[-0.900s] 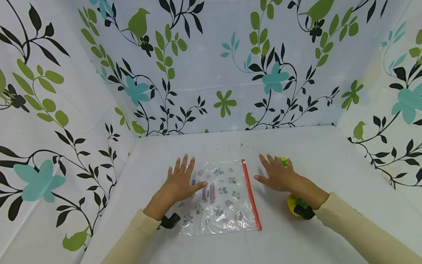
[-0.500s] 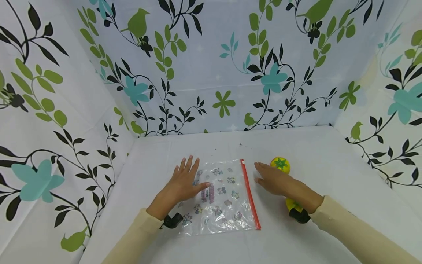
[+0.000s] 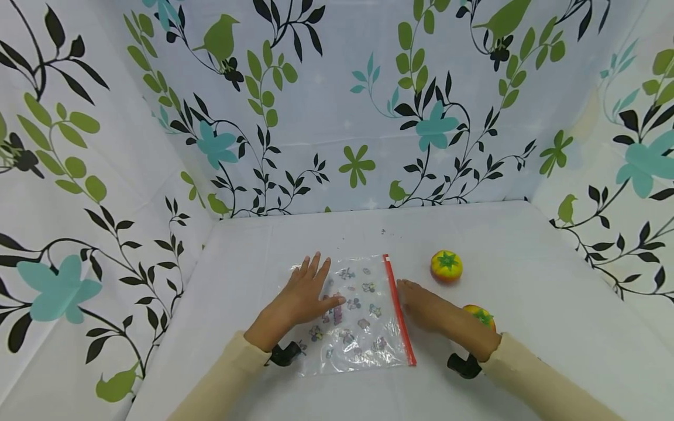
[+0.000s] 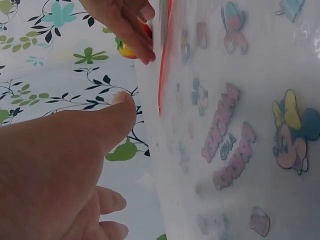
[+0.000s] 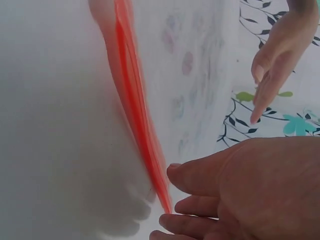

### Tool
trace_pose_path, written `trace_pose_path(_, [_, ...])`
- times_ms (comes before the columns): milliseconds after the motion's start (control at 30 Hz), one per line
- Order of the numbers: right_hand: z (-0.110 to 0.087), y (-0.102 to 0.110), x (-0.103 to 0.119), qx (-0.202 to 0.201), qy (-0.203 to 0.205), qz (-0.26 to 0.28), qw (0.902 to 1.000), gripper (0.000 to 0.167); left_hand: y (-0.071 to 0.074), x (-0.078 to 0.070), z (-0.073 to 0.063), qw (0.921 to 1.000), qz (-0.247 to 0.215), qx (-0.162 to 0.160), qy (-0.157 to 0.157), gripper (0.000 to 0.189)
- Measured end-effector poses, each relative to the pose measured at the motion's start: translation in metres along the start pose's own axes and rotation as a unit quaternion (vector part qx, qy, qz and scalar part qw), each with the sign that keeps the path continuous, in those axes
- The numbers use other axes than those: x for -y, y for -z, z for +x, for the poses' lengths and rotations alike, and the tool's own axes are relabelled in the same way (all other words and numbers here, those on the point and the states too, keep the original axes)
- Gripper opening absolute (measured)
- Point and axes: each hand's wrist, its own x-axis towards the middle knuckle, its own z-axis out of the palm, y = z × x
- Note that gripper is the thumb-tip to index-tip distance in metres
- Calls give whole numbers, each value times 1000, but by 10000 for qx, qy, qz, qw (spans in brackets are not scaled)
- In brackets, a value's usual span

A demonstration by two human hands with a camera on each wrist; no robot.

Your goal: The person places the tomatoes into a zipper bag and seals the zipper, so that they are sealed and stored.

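Note:
A clear zip bag with a red zip strip and small cartoon prints lies flat on the white table. The left hand is over the bag's left part, fingers extended and thumb pointing right. At the red strip is the right hand, its thumb and fingers near the strip's end in the right wrist view and not curled round it. Right of the bag sits a yellow-and-red tomato-like fruit with a green star-shaped top. Another such fruit is partly hidden behind the right forearm.
A white table stretches out around the bag. Leaf-and-bird printed cloth hangs behind it and at both sides. Small black cameras sit at the wrists.
The right hand has moved left and down from over the far fruit to the red strip, uncovering that fruit. The left hand has slid slightly right over the bag.

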Motion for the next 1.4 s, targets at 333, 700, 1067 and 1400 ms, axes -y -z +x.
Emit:
trace_pose_path(333, [-8, -16, -2, 65, 118, -117, 9998, 60, -15, -10, 1, 9978, -378, 532, -124, 96])
trace_pose_path(700, [-13, -21, -7, -90, 139, 71, 9998, 61, -32, -13, 2, 9942, -405, 956, -280, 91])
trace_pose_path(1067, [-13, -21, -5, -257, 16, 39, 9997, 70, -39, -15, 2, 9944, -166, 1043, -97, 92])
trace_pose_path(1400, [-7, -21, -3, -144, -1, -69, 9999, 72, -43, -25, 11, 9942, -27, 1006, -365, 86])
